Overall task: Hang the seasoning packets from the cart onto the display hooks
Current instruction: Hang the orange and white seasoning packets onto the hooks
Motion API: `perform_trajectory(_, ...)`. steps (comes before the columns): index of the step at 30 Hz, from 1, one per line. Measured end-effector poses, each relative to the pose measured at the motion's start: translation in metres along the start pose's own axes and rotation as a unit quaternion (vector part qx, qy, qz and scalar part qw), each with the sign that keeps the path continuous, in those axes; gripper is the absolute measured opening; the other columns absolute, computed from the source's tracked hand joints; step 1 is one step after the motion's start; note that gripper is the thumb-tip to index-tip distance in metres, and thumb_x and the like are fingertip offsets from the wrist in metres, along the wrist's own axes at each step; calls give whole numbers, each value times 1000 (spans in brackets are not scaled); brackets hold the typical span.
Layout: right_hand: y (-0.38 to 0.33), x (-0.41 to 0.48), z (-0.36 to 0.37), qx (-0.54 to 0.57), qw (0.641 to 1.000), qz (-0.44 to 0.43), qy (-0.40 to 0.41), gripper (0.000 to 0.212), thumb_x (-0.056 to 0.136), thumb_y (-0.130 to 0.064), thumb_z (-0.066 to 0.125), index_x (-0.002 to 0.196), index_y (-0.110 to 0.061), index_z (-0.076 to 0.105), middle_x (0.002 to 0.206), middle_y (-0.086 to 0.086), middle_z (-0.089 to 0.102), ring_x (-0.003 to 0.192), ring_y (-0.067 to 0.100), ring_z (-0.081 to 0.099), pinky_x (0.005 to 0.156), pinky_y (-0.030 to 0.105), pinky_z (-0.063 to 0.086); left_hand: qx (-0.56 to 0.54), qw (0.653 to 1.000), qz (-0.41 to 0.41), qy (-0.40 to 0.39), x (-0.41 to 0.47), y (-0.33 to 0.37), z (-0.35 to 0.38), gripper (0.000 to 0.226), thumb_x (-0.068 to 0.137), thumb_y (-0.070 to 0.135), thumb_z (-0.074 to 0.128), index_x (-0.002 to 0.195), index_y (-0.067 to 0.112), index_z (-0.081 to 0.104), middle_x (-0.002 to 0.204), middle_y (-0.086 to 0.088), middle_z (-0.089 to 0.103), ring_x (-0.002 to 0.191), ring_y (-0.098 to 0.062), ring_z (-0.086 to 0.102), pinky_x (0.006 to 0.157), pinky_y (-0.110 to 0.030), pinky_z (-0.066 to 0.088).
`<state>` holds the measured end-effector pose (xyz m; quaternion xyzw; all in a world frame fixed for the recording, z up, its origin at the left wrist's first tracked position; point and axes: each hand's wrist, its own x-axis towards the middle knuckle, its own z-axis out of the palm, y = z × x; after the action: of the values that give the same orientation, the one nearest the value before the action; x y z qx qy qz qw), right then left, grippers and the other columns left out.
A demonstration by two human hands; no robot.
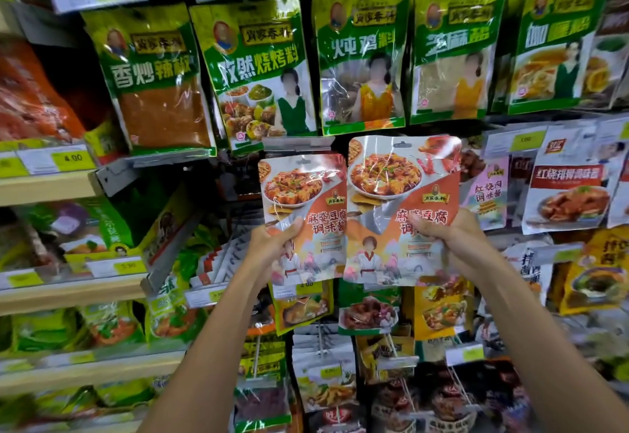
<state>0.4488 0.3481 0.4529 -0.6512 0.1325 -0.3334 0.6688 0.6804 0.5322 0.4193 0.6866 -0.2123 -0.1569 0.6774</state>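
I hold two matching orange-and-white seasoning packets upright before the display. My left hand (272, 248) grips the left packet (306, 201) at its lower left edge, thumb on the front. My right hand (452, 238) grips the right packet (405, 194) at its lower right, thumb across the printed text. The right packet sits slightly higher and overlaps the left one's edge. Each has a hang hole at the top. A grey label holder (297, 143) on a hook end sits just above the left packet. The cart is out of view.
Green seasoning packets (255, 71) hang in a row above. More packets (571, 190) hang to the right and below. Wooden shelves (44, 187) with bagged goods and yellow price tags stand at the left.
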Motion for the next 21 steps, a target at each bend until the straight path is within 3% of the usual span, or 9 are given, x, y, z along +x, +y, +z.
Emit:
perform_trajectory(3,3,1,-1,3,1000,5,-6,36,65,-23,75,97,-11,61,80,-6,76,76,8,72,57,15,53,-4,1000,0,1,5,-4,0,56,77,29,78,37,15,42,39,-3,47,44,-16,48,64,-30,45)
perform_trajectory(8,10,2,-4,16,1000,3,-15,38,66,-21,76,101,-14,60,90,-1,76,87,16,73,69,23,58,-18,1000,-10,-7,3,-12,0,52,77,28,77,41,13,43,38,1,48,37,-9,47,45,-18,40)
perform_trajectory(11,12,3,-3,19,1000,5,-22,43,65,-22,76,104,-15,58,92,0,76,89,16,72,71,24,59,-16,1000,-14,1,6,-13,3,51,76,28,77,41,14,43,44,-3,51,46,-13,53,52,-22,43)
perform_trajectory(15,14,5,-2,17,1000,15,-21,42,65,-23,76,102,-11,60,92,3,75,91,21,72,75,29,59,10,999,-29,8,14,-10,6,55,76,36,77,36,18,45,43,-2,47,46,-15,46,54,-26,41)
perform_trajectory(18,16,7,-2,8,999,25,-21,45,62,-27,78,101,-11,63,92,2,76,93,21,71,82,34,56,33,997,-57,31,20,-11,9,53,76,40,78,54,10,40,52,-7,44,51,-19,44,56,-29,39)
perform_trajectory(21,18,7,0,5,999,27,-22,56,54,-36,82,101,-12,65,95,3,76,93,20,72,82,34,54,26,996,-58,56,27,-13,15,54,76,38,78,56,14,34,57,-5,41,53,-19,43,58,-29,38)
